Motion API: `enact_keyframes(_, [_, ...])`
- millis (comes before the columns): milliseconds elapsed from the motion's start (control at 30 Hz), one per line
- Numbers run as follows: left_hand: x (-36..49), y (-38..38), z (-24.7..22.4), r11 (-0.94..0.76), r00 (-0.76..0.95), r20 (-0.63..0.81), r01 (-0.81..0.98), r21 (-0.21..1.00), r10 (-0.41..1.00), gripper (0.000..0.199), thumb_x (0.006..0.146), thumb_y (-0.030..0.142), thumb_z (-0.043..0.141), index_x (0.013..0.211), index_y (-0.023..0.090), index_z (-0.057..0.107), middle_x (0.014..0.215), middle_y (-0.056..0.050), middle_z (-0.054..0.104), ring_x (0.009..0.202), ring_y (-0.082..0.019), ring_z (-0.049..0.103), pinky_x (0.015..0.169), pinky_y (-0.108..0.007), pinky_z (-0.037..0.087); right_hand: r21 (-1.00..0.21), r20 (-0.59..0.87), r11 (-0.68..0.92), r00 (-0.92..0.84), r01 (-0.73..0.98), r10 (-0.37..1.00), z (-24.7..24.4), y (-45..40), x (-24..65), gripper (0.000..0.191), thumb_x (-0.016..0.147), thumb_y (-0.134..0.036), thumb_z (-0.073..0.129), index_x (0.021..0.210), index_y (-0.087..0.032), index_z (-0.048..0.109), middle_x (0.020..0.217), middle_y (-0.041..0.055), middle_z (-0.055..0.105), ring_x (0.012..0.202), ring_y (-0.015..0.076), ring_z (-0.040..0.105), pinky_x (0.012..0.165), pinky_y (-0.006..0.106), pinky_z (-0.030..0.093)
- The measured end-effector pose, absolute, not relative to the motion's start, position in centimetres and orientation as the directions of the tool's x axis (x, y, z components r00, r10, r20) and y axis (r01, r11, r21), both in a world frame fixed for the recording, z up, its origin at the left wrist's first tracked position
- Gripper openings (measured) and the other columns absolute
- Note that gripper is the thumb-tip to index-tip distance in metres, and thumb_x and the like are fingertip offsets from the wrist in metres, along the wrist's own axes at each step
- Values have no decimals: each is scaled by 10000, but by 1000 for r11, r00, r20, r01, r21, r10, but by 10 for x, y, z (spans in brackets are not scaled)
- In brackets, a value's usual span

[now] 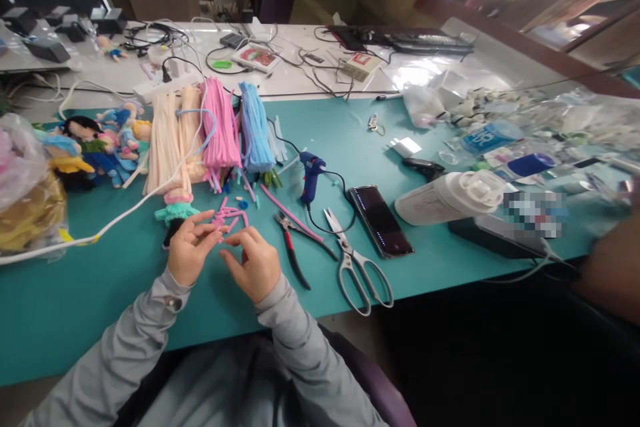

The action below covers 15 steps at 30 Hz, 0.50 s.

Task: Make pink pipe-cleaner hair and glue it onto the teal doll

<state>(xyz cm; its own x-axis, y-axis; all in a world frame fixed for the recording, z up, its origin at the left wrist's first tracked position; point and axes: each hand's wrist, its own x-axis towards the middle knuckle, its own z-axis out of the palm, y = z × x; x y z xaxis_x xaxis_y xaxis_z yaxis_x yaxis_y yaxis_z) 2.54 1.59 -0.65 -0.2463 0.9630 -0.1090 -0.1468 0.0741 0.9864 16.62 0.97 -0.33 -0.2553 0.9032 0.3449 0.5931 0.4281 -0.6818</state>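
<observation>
Bent pink pipe cleaners [230, 213] form a small tangled piece above the green mat. My left hand [193, 247] pinches the left part of this piece between thumb and fingers. Just to its right, my right hand [250, 260] has curled fingers at the piece's lower edge; its thumb and index finger look slightly apart, and whether they touch the pink strands is unclear. A small doll with a turquoise ruffle [177, 213] lies behind my left hand. Bundles of cream [167, 133], pink [221, 123] and blue [256, 127] pipe cleaners lie beyond the hands.
Pliers [295, 250], scissors [353, 267] and a phone [383, 220] lie to the right, near a blue glue gun [311, 177] and a white bottle [450, 198]. Several dolls [103, 143] and a plastic bag [30, 180] are at left. A white cable [130, 210] crosses the mat [115, 280].
</observation>
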Motion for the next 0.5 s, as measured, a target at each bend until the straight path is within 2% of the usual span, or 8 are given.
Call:
enact_keyframes(167, [27,15,-6,87,-238,-115,-128,988,964,542,614,455,817,1016,149,622,752,-71,773,808,-271,758,686,-326,611,-687,348,422,-243,591,906,-8,17,160,54,843,-233,603,825,-215,650,818,8,648,501,77,492,502,206,394])
enact_keyframes(300, [27,15,-5,77,-252,-100,-103,992,962,532,637,474,799,1015,147,619,751,-81,776,768,-261,758,698,-343,612,-759,358,416,-213,500,909,-8,19,161,107,847,-220,570,762,-206,633,793,11,630,492,74,457,499,212,383])
enact_keyframes(400, [26,15,-4,49,-284,-77,-105,993,956,506,675,460,777,1027,141,604,765,-89,779,692,-234,751,690,-341,609,-872,279,323,-170,368,945,-7,21,164,112,823,-234,585,717,-201,600,731,-5,592,481,72,418,486,215,374])
enact_keyframes(500, [25,16,-4,11,-313,-42,-99,995,949,462,698,416,764,1030,140,597,782,-84,781,630,-203,736,649,-316,605,-958,135,166,-142,233,981,-6,23,169,143,809,-285,598,697,-199,577,662,-25,551,485,77,389,480,220,363])
